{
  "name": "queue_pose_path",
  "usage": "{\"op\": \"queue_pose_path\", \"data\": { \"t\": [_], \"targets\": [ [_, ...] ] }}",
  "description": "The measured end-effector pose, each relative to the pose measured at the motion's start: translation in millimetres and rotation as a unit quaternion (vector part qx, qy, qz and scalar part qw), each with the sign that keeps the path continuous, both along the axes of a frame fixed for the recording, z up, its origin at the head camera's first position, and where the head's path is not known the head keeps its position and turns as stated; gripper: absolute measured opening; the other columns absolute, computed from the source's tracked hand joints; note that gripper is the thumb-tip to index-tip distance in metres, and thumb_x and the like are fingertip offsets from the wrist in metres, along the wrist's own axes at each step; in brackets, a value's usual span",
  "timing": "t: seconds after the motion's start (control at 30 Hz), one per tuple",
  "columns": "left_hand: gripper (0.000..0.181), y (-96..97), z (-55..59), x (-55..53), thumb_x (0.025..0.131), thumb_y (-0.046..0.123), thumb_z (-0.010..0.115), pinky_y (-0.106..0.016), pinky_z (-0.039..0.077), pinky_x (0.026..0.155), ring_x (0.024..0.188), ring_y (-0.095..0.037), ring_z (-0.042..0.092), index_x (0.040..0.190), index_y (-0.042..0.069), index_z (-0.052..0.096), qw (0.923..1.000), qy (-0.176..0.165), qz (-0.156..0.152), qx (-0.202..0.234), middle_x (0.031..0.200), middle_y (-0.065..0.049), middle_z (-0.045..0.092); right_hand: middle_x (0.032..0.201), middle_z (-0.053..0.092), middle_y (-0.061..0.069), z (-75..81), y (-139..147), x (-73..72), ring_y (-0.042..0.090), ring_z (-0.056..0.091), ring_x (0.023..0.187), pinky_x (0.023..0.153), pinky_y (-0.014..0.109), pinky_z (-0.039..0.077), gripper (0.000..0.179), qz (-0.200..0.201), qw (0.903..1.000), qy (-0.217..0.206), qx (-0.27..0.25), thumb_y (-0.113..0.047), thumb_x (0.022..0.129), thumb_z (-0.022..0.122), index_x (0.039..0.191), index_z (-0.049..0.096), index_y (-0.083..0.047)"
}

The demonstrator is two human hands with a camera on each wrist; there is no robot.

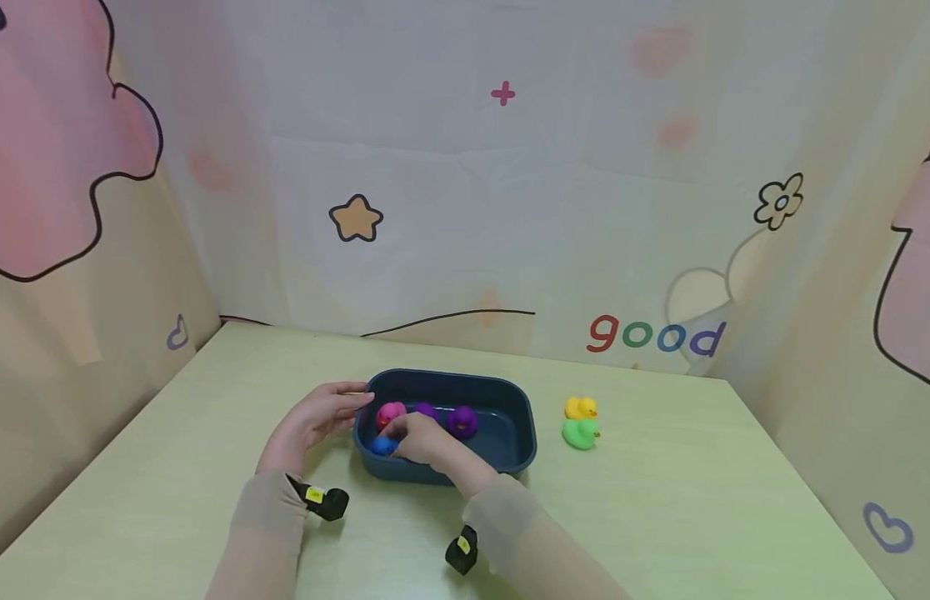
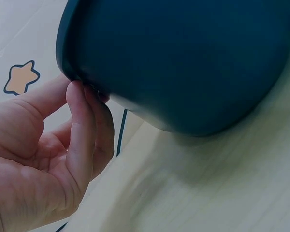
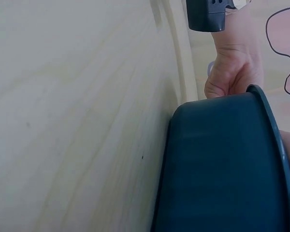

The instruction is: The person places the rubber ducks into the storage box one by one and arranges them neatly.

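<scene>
A dark blue plastic tub (image 1: 510, 457) stands on the table with several rubber ducks inside. My left hand (image 1: 326, 414) pinches the rim at its left end; in the left wrist view the fingers (image 2: 79, 116) meet just under that rim. Reaching in over the near wall, my right hand (image 1: 423, 442) has its thumb and fingertips around a blue duck (image 1: 382, 446) in the near left corner. Beyond those fingers sits a pink duck (image 1: 391, 413). A purple duck (image 1: 425, 410) is partly hidden by the right hand, and another purple duck (image 1: 462, 422) lies to its right.
To the right of the tub, a yellow duck (image 1: 581, 407) and a green duck (image 1: 581, 433) sit close together on the pale wooden table (image 1: 682, 500). Printed cloth (image 1: 450, 233) encloses the table at the back and both sides. Each wrist wears a small black camera.
</scene>
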State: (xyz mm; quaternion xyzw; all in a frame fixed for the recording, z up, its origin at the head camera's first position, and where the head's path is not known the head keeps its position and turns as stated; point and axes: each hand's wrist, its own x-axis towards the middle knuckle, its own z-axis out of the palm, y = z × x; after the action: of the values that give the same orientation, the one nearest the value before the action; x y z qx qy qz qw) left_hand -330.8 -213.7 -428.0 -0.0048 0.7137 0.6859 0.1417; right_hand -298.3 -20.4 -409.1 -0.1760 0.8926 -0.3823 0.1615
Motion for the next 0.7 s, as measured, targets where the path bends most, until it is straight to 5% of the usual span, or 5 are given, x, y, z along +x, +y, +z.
{"op": "queue_pose_path", "data": {
  "t": [0.3, 0.7],
  "targets": [
    [0.060, -2.0, -0.3, 1.5, 0.096, 0.020, 0.063, -0.019, 0.054, 0.078, 0.089, -0.005, 0.066, 0.143, -0.008, 0.038, 0.9999, 0.003, -0.009, 0.009, 0.114, -0.004, 0.067, 0.118, 0.068, 0.011, 10.3, 9.5, 2.8, 0.027, 0.058, 0.108, 0.094, 0.044, 0.050, 0.027, 0.013, 0.9998, -0.016, 0.007, 0.003, 0.084, 0.069, 0.109, 0.073, -0.005],
    [0.060, -1.2, 1.6, 0.2, 0.095, 0.020, 0.064, -0.018, 0.054, 0.076, 0.089, -0.006, 0.066, 0.143, -0.007, 0.040, 1.0000, -0.003, -0.004, 0.008, 0.116, -0.004, 0.066, 0.128, 0.062, 0.015, 39.7, 70.9, -3.8, 0.031, 0.061, 0.115, 0.093, 0.039, 0.054, 0.036, 0.084, 0.9934, 0.015, -0.077, -0.016, 0.089, 0.071, 0.123, 0.064, -0.005]
  ]
}}
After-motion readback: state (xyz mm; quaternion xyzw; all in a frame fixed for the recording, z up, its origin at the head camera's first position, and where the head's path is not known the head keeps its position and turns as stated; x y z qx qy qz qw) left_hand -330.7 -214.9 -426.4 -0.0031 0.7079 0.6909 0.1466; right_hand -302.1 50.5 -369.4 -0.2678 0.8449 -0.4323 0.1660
